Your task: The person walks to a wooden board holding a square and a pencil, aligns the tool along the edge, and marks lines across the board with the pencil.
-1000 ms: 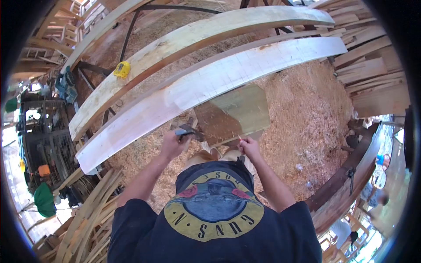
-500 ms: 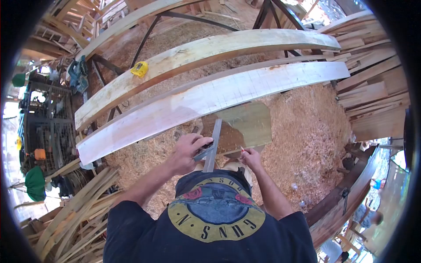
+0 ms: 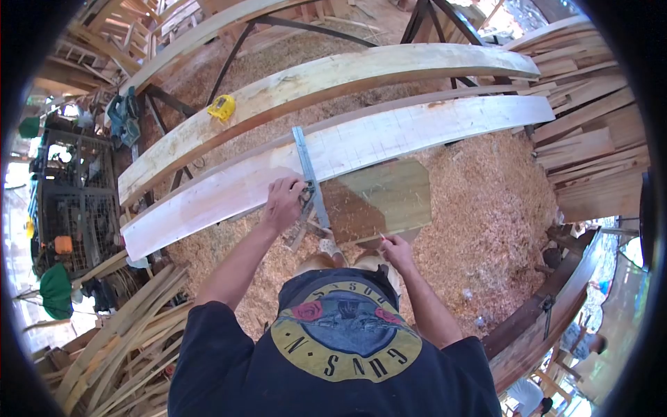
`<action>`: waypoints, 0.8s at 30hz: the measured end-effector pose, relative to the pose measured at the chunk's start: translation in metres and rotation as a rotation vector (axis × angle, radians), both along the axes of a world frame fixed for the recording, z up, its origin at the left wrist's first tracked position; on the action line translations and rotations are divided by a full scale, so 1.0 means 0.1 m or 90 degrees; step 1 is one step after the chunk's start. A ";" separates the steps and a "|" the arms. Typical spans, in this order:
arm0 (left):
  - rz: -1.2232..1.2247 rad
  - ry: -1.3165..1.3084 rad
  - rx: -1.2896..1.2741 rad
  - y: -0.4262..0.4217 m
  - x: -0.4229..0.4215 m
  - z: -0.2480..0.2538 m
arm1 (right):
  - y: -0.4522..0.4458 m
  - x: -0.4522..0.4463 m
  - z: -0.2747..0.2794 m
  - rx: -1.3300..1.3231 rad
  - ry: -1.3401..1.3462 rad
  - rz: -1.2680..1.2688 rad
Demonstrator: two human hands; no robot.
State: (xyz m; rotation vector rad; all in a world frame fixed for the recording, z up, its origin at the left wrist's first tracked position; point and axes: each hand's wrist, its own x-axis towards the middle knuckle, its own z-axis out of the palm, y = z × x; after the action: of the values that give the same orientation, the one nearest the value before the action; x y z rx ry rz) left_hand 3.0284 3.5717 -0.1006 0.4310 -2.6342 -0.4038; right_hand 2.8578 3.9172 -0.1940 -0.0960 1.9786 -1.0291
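Far L of me: teal power tool nr dark wire-mesh metal cage, small orange boxy item, green cloth below. To my R: piled flat brown planks, co-worker in pale top.

The near curved beam is whitish with a pink cast, crossed by thin dark lines. Beyond it, the far curved beam is creamy yellow and the tape measure bright yellow. Across it, the metal square is silvery grey. On its near side, the board is olive and brown, the pencil reddish, the shavings pinkish tan, and the shirt near-black with a yellow ring, dark lettering and blue-grey centre.
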 end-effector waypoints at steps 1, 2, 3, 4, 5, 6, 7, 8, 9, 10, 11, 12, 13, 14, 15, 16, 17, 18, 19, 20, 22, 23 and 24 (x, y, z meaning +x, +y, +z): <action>0.002 -0.013 0.003 0.01 -0.02 -0.03 | 0.00 0.00 -0.03 0.003 -0.007 -0.006; 0.004 -0.026 0.006 0.03 -0.04 -0.07 | 0.00 0.00 -0.05 0.007 -0.014 -0.012; 0.005 -0.038 0.009 0.03 -0.05 -0.10 | 0.01 0.00 -0.08 0.010 -0.020 -0.018; 0.005 -0.035 0.006 0.03 -0.07 -0.09 | 0.01 -0.01 -0.06 0.018 -0.012 -0.013; 0.004 -0.033 0.002 0.03 -0.08 -0.08 | 0.02 -0.02 -0.04 0.025 -0.005 -0.007; 0.004 -0.031 -0.002 0.03 -0.09 -0.07 | 0.02 -0.02 -0.03 0.032 0.002 -0.002; -0.011 -0.033 0.003 0.02 -0.10 -0.05 | 0.03 -0.01 -0.04 0.022 -0.002 -0.011; -0.026 -0.034 0.007 0.00 -0.10 -0.04 | 0.04 0.00 -0.06 0.013 -0.007 -0.020; -0.041 -0.035 0.012 -0.02 -0.10 -0.02 | 0.05 0.00 -0.07 0.003 -0.011 -0.029; -0.054 -0.040 0.016 -0.03 -0.10 0.01 | 0.05 0.00 -0.07 0.006 -0.008 -0.027; -0.067 -0.045 0.021 -0.04 -0.10 0.03 | 0.05 -0.01 -0.07 0.008 -0.004 -0.026; -0.079 -0.049 0.025 -0.04 -0.10 0.04 | 0.05 -0.01 -0.07 0.011 -0.001 -0.024; -0.086 -0.054 0.022 -0.03 -0.10 0.03 | 0.04 -0.01 -0.05 0.009 -0.005 -0.030; -0.093 -0.059 0.018 -0.03 -0.09 0.01 | 0.02 0.00 -0.03 0.006 -0.010 -0.036; -0.100 -0.064 0.015 -0.02 -0.09 0.00 | 0.01 0.00 -0.01 0.003 -0.014 -0.042; -0.096 -0.066 0.016 -0.02 -0.09 -0.02 | -0.01 -0.01 0.00 0.008 -0.009 -0.036; -0.092 -0.067 0.018 -0.01 -0.10 -0.04 | -0.02 -0.02 0.01 0.014 -0.003 -0.030; -0.088 -0.068 0.020 0.00 -0.11 -0.06 | -0.03 -0.02 0.02 0.019 0.002 -0.024; -0.088 -0.066 0.021 0.00 -0.11 -0.06 | -0.01 -0.03 -0.04 0.013 0.007 -0.024; -0.087 -0.065 0.022 0.00 -0.11 -0.06 | -0.01 -0.03 -0.11 0.007 0.012 -0.024; -0.090 -0.075 0.025 -0.02 -0.12 -0.04 | 0.00 -0.04 -0.17 -0.004 0.015 -0.029; -0.093 -0.086 0.027 -0.04 -0.12 -0.02 | -0.01 -0.04 -0.16 -0.009 0.013 -0.034; -0.096 -0.097 0.029 -0.05 -0.12 0.00 | -0.01 -0.04 -0.16 -0.014 0.011 -0.038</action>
State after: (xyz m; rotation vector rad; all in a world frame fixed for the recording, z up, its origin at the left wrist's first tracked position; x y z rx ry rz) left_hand 3.0167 3.5666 -0.1010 0.2887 -2.8216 -0.4970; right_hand 2.8534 3.9161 -0.2103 -0.0583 1.9974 -1.0921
